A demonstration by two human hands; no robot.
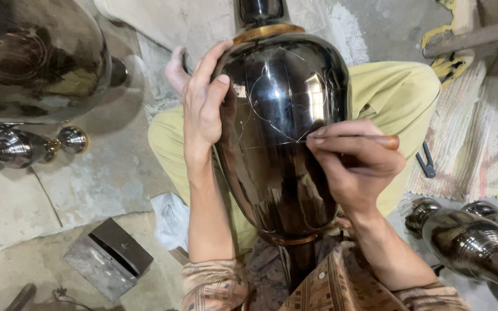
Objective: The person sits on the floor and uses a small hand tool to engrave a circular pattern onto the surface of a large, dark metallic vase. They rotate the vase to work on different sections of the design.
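Head view shows a dark, shiny metal vase (286, 132) lying across the lap of a person who sits on the floor, with its brass-coloured neck ring (267, 31) at the far side and its foot near the body. The left hand (202, 106) lies flat on the left side of the vase, fingers spread and pressed against the metal, so this grip only steadies and pinches nothing. The right hand (355, 158) has its fingers pressed together around a thin engraving tool (370, 138) with a reddish handle end; the tip touches the vase where fine scratched lines cross.

Other dark vases stand around: a big one (36, 57) at far left, a smaller piece (18, 147) below it, and two more (479, 242) at near right. A grey metal block (108, 259) lies on the concrete floor (105, 173) at near left, and a woven mat (479, 138) lies at right.

I judge that the risk is a slip: the surface is round and polished, so the tip can slide off its line and leave a wrong scratch. Also the vase may roll on the lap if the left hand loosens.
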